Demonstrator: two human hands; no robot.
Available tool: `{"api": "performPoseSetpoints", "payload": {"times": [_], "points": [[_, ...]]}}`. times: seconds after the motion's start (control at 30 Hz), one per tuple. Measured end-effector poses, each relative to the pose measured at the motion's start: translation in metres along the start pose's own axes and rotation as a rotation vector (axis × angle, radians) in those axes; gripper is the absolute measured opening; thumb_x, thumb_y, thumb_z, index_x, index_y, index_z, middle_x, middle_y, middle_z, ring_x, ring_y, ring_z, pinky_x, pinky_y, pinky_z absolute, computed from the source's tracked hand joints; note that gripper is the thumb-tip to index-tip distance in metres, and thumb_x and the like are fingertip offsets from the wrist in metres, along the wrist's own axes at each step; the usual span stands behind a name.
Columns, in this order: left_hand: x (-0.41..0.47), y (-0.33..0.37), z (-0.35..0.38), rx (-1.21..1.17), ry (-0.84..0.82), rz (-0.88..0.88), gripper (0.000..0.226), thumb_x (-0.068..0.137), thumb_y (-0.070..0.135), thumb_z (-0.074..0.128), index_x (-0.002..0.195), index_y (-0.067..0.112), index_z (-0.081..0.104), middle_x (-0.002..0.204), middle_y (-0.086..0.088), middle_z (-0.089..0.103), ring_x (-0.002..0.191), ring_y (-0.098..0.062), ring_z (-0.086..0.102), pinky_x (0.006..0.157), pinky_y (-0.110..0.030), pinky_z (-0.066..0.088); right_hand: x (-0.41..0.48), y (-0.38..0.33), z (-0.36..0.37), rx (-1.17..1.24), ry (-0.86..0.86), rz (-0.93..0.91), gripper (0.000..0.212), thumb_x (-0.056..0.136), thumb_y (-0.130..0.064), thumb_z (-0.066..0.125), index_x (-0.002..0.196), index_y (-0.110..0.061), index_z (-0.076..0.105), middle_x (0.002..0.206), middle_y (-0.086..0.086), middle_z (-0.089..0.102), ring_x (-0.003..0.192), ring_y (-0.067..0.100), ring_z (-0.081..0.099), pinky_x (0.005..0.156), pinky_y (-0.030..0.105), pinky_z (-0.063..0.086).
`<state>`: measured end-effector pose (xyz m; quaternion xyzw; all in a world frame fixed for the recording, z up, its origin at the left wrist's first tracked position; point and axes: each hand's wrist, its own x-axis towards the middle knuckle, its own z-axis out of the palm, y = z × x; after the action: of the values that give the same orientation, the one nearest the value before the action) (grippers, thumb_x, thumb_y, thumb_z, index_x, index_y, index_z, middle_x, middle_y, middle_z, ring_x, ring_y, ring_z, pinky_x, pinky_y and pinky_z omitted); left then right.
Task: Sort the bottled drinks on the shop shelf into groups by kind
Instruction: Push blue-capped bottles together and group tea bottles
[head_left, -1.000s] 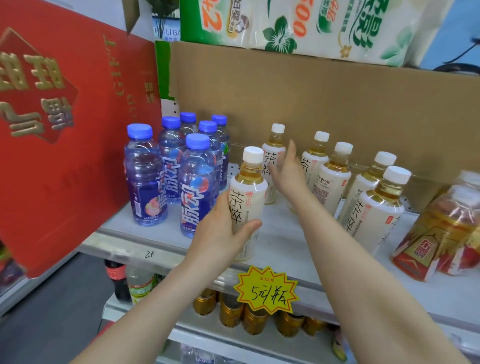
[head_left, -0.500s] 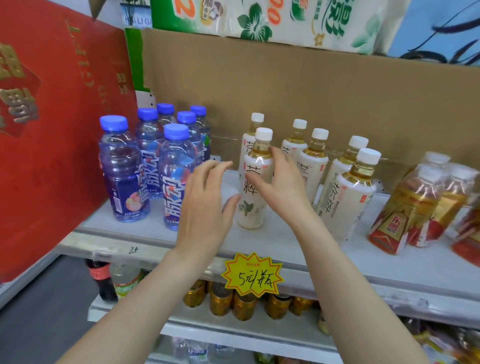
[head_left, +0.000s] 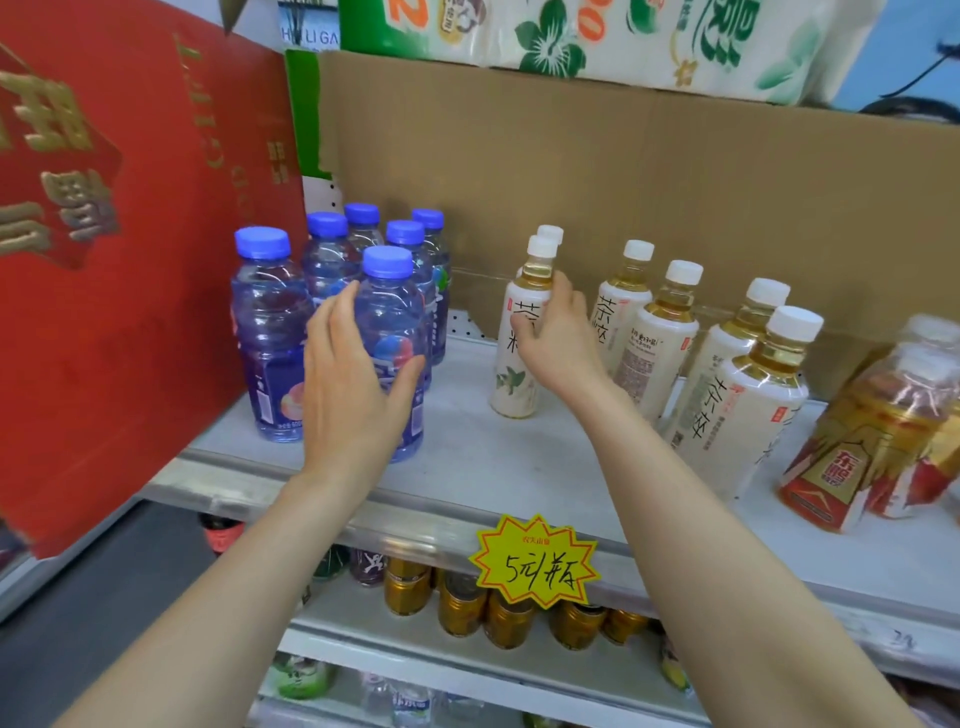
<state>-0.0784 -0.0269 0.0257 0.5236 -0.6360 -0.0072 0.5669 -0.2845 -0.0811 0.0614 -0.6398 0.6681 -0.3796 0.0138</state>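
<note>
Tea bottle (head_left: 521, 332) now stands back; left hand (head_left: 353, 387) seemingly reaches blue bottle (head_left: 390, 332).

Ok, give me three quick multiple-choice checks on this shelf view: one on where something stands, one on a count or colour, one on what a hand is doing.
1. Where do the blue-capped bottles stand on the shelf?
A. left end, by the red box
B. right end
C. shelf below

2. How many blue caps show?
A. three
B. six
C. nine

3. What is the right hand doing?
A. hanging free
B. gripping a white-capped tea bottle
C. touching the price tag

Answers: 1 A, they cluster beside the red box. 2 B, six caps can be counted. 3 B, its fingers wrap that bottle's upper body, while the left hand rests against the front blue-capped bottle.
</note>
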Motion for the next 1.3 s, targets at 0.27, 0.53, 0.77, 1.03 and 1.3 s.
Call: {"api": "performPoseSetpoints", "payload": {"times": [0.27,0.53,0.77,1.03,1.3], "points": [[0.002,-0.002,-0.003,-0.015,-0.012,0.021,0.082,0.083,0.024,0.077,0.149,0.011,0.03,0.15,-0.008,0.034,0.141,-0.022,0.033,0.113,-0.041,0.034,0.002,-0.004,0.0,-0.04,-0.01,-0.002,0.073,0.101,-0.03,0.052,0.157,-0.007,0.012,0.148,0.02,0.035,0.13,0.038,0.046,0.103,0.042,0.038],[-0.001,0.007,-0.004,0.107,0.091,0.163,0.078,0.081,0.019,0.077,0.145,0.002,0.035,0.15,-0.019,0.033,0.138,-0.034,0.031,0.118,-0.038,0.024,-0.028,0.001,-0.03,-0.219,0.091,-0.068,0.057,0.1,-0.023,0.053,0.151,-0.01,0.033,0.138,0.015,0.048,0.124,0.034,0.049,0.092,0.04,0.043],[-0.022,0.069,0.039,-0.135,-0.145,0.379,0.055,0.085,0.014,0.07,0.137,0.008,0.05,0.135,-0.011,0.049,0.124,-0.027,0.044,0.107,-0.032,0.033,-0.117,0.048,-0.082,-0.337,0.767,-0.273,0.029,0.093,-0.006,0.056,0.122,-0.005,0.063,0.116,0.014,0.061,0.106,0.031,0.05,0.095,0.033,0.039],[-0.064,0.158,0.113,-0.42,-0.79,0.166,0.068,0.082,0.043,0.075,0.139,0.021,0.047,0.136,0.003,0.057,0.123,-0.013,0.053,0.103,-0.033,0.044,-0.123,0.113,-0.147,-0.1,0.576,0.042,0.036,0.102,-0.013,0.043,0.136,-0.002,0.051,0.131,0.013,0.055,0.121,0.022,0.048,0.099,0.02,0.033],[-0.07,0.164,0.121,-0.44,-0.748,0.017,0.064,0.081,0.042,0.076,0.136,0.028,0.045,0.131,0.009,0.06,0.12,-0.013,0.056,0.096,-0.033,0.047,-0.08,0.132,-0.157,0.25,-0.012,0.218,0.055,0.099,-0.047,0.054,0.147,-0.023,0.043,0.143,-0.004,0.055,0.126,0.011,0.052,0.106,0.035,0.045]]}}
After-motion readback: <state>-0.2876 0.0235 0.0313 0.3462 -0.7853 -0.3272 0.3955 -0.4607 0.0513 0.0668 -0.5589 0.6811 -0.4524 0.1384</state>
